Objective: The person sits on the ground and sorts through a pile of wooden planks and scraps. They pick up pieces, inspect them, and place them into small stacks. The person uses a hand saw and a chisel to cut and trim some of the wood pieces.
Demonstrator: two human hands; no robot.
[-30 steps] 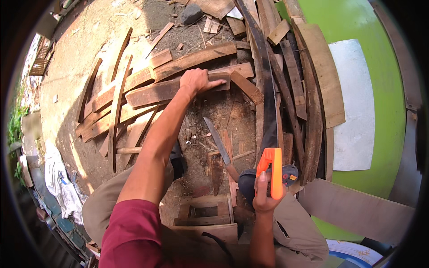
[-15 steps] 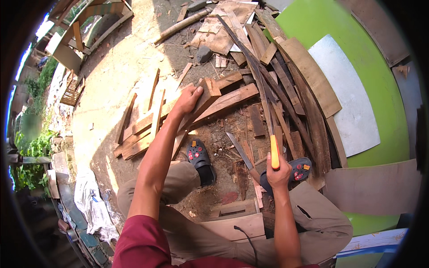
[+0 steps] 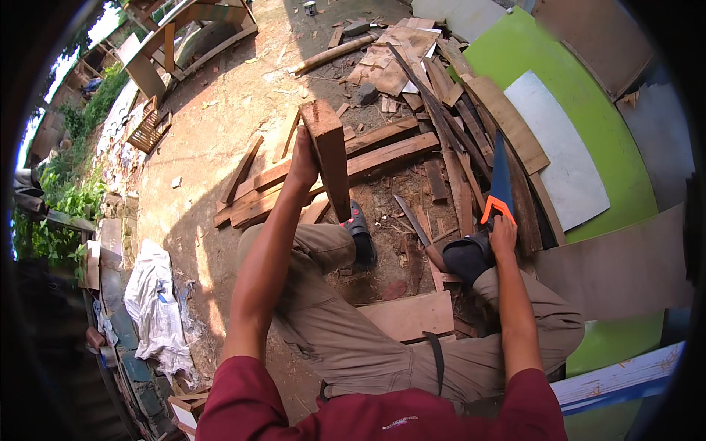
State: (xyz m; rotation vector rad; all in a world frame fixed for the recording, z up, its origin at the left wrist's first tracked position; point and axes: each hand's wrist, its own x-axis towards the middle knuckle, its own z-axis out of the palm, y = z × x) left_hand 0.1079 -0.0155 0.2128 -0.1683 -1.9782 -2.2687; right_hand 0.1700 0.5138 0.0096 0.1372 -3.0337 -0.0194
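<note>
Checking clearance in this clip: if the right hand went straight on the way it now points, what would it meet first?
The saw in the right hand leads, so probably the tan board just beyond the blade's tip; depth is unclear, so it might pass above.

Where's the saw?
In the head view, the saw is right of centre, held in the right grip, its blade left of the white sheet.

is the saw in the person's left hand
No, the right hand holds the saw, while the left hand holds a wooden beam.
</note>
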